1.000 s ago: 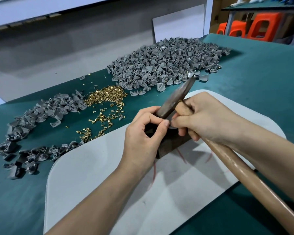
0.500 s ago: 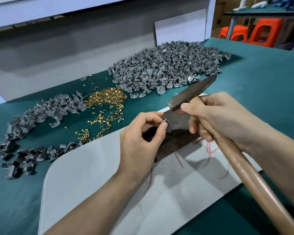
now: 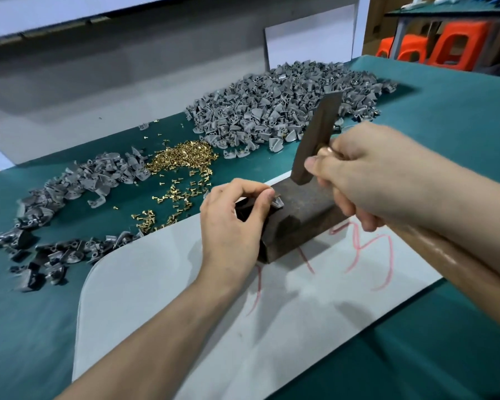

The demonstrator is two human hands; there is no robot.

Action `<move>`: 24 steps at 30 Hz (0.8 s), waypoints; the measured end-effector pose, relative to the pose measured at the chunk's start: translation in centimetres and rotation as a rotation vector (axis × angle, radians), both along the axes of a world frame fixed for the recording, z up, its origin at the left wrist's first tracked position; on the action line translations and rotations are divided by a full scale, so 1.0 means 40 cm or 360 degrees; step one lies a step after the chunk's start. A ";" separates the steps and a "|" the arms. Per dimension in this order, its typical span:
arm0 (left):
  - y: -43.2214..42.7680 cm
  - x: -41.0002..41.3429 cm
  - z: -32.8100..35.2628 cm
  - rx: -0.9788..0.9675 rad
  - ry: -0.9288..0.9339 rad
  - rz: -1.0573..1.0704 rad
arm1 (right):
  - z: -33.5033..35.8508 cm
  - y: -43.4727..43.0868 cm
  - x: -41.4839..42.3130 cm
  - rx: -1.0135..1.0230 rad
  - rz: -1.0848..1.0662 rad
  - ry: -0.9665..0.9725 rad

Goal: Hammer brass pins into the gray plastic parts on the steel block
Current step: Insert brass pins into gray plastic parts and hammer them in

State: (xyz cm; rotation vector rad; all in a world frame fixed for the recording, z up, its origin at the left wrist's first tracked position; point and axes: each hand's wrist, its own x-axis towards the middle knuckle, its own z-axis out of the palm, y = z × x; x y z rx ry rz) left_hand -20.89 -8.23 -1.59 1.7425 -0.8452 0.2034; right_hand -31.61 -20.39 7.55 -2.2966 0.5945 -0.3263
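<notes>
Left hand pinches the gray part on the steel block, right hand grips the hammer. Off-centre hit probably smashes those fingertips.

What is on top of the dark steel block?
One small gray plastic part sits at the dark steel block's left end, pinched by the left hand. The dark hammer head is over the block; contact unclear. Its fingers hide whether a pin is seated.

Left grip and right grip: 2 bare hands on bare forearms, fingernails short, plain.
</notes>
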 end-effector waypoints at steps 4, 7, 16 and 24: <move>0.002 -0.006 0.007 0.0023 0.0006 0.0022 | 0.023 0.015 0.013 -0.0127 0.0038 0.0089; 0.002 -0.005 0.007 0.0017 0.0021 0.0027 | 0.013 0.040 0.032 -0.0267 0.0039 0.0169; 0.006 -0.002 0.006 0.0010 0.0108 0.0008 | 0.030 0.055 0.048 -0.0480 0.0096 0.0406; 0.007 0.000 0.004 0.0027 0.0117 0.0027 | 0.025 0.050 0.056 -0.0464 0.0083 0.0354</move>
